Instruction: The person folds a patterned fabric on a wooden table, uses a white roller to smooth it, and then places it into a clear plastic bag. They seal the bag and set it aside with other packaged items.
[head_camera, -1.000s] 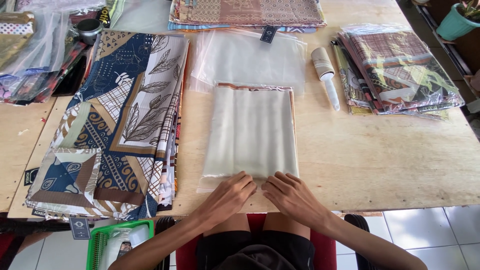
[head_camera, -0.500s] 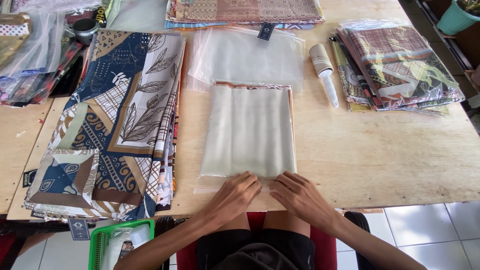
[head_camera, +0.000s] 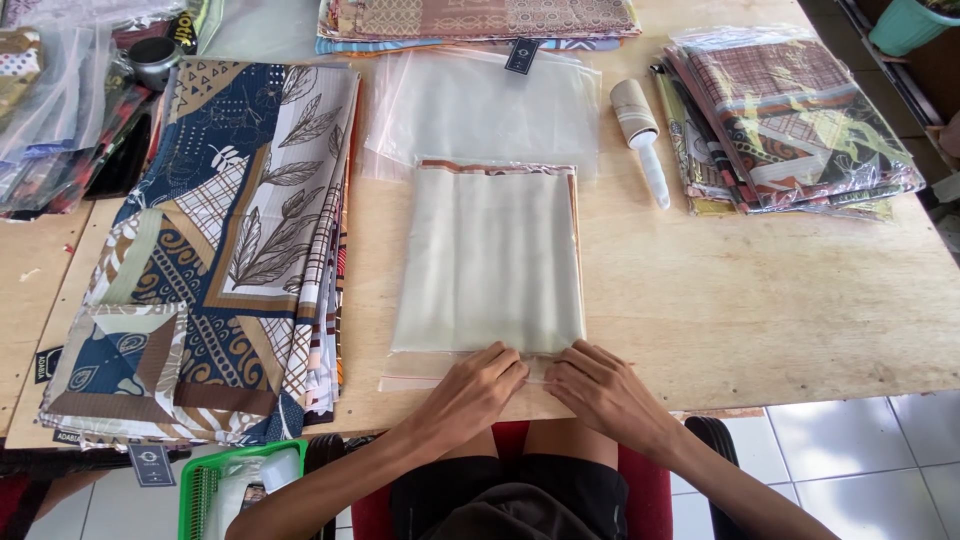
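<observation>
A folded cream cloth (head_camera: 490, 258) lies inside a clear plastic bag (head_camera: 432, 366) on the wooden table (head_camera: 760, 300), right in front of me. My left hand (head_camera: 470, 392) and my right hand (head_camera: 595, 388) sit side by side on the bag's near flap, fingertips pressed on the flap at the cloth's near edge. Both hands lie flat with fingers bent, touching the plastic.
A stack of patterned blue and brown cloths (head_camera: 215, 250) lies to the left. Empty clear bags (head_camera: 490, 105) and a lint roller (head_camera: 640, 130) lie beyond the cloth. Bagged patterned cloths (head_camera: 790, 120) are piled at the right. A green basket (head_camera: 225, 490) stands below the table's edge.
Both hands have stayed on the bag's near flap, shifting only slightly along it. The bagged cloth has not moved.
</observation>
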